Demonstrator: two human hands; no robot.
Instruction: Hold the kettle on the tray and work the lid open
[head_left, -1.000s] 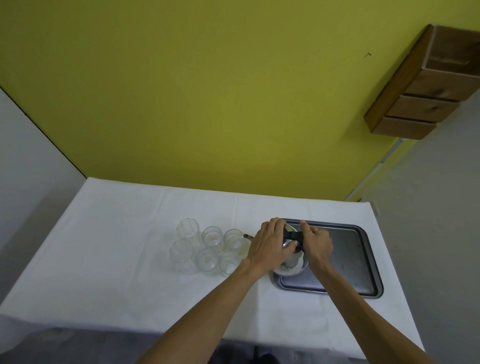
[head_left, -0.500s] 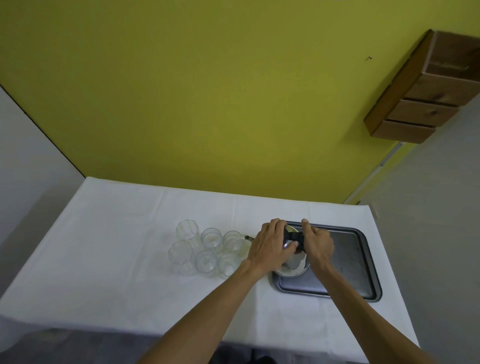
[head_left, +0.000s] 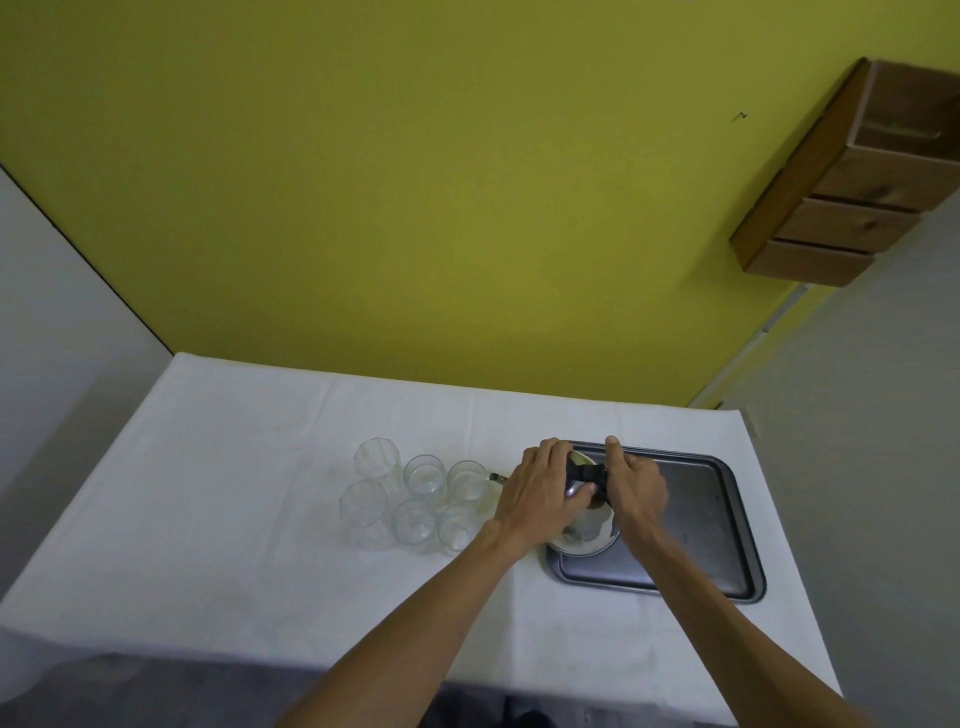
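On the left end of a dark tray (head_left: 727, 519), a small shiny metal pot with a black handle (head_left: 584, 475) is held between two hands, over a white bowl (head_left: 592, 540) that sits in the tray. The left hand (head_left: 540, 493) is curled over the top and left side of the pot, with its thumb pressed on the shiny metal. The right hand (head_left: 636, 486) is closed round the black handle from the right side, and one finger is stuck out straight, away from the person. Most of the pot is hidden under the two hands, so its full shape cannot be told. A thin metal spout (head_left: 496, 477) is seen poking out to the left of the left hand. Just beside that hand, six clear glasses (head_left: 415, 499) are stood close together on the white tablecloth (head_left: 234, 493); the nearest ones are almost touched by the wrist. No writing, brand or label can be read on the pot, the bowl, the tray or the glasses. Behind the table a yellow wall (head_left: 415, 182) is seen, and a brown wooden shelf (head_left: 852, 176) is fixed high on the right.
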